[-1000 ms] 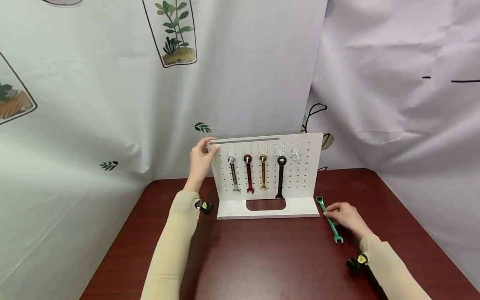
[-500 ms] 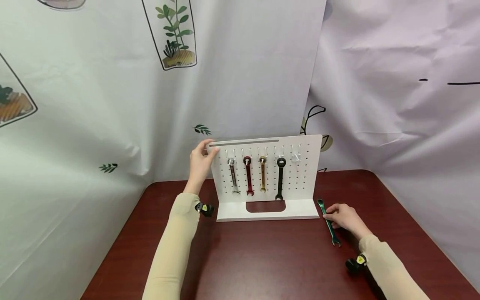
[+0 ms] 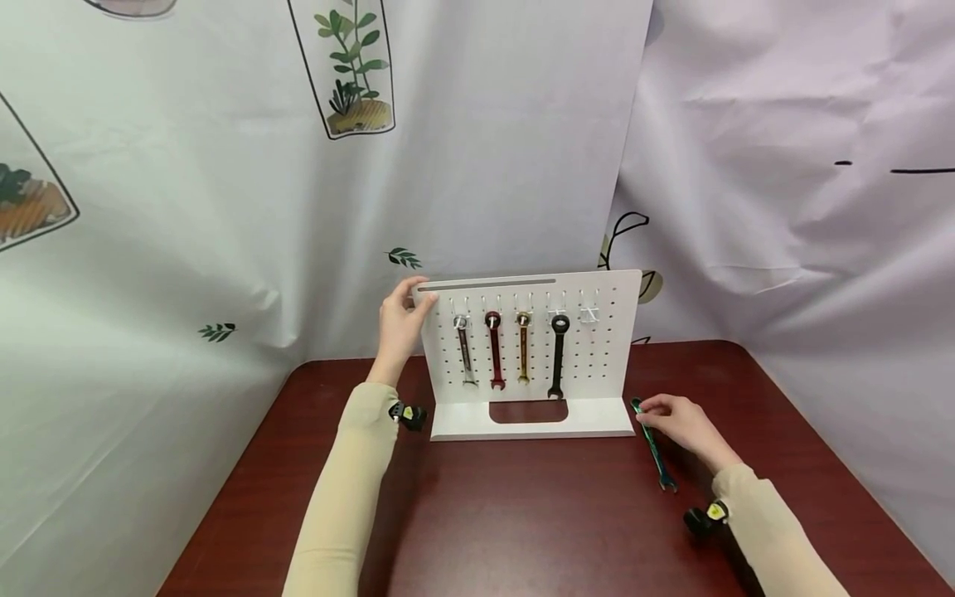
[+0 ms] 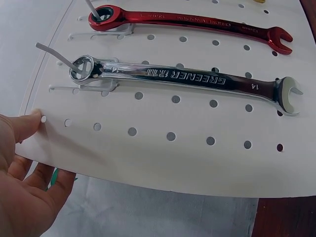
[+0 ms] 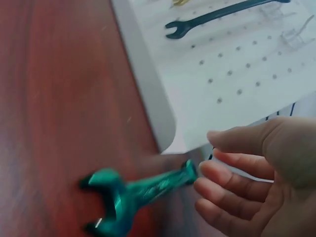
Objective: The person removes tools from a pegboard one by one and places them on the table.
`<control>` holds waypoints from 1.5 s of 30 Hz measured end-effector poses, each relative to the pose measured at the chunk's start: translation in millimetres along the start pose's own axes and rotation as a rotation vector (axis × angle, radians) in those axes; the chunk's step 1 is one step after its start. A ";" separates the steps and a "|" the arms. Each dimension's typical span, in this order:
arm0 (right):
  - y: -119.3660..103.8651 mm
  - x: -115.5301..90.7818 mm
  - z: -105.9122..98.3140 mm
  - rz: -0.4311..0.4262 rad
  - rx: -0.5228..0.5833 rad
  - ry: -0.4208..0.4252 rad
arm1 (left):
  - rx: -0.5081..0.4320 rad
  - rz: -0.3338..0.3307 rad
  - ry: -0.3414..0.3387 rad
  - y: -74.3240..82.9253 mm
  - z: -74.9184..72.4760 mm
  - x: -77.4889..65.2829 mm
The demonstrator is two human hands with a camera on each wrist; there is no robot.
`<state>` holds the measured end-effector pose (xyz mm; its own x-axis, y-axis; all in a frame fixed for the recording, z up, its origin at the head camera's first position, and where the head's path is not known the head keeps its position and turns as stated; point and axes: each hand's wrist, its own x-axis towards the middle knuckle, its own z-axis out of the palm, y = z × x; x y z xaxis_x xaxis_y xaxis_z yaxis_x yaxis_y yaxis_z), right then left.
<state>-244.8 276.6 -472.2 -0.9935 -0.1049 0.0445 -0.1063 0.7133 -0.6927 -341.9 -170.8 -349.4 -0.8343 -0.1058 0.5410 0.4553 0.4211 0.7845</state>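
A makeshift, cloth-walled booth, more a staged corner than a working shop: pale, creased fabric (image 3: 515, 149) hangs across the far, left and right sides, printed with a plant drawing (image 3: 361, 75) and small leaf sprigs (image 3: 217, 332). The reddish-brown bench (image 3: 522, 514) carries a white pegboard (image 3: 612, 356) hung with wrenches (image 3: 558, 356), like a little tool display. Wrist cameras (image 3: 413, 417) suggest a recording setup; what room lies behind the cloth is hidden

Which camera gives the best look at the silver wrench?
Left wrist: the silver wrench appears close up, full length, its stamped 14 readable. The head view shows it small, hanging on the pegboard; the right wrist view misses it.
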 end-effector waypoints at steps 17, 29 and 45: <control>-65.9 29.3 9.4 -0.114 0.282 0.080 | -0.009 0.003 -0.001 -3.8 0.6 1.3; -97.9 51.2 33.3 -0.158 0.372 0.023 | -0.016 -0.008 -0.012 -3.1 -0.4 2.3; -120.6 58.5 52.9 -0.119 0.509 0.094 | -0.011 -0.027 -0.008 0.3 -2.5 -2.5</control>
<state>-288.0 147.7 -424.2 -0.9777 -0.0856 0.1917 -0.2080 0.2717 -0.9396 -338.8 -172.7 -349.7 -0.8491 -0.1095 0.5168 0.4358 0.4079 0.8023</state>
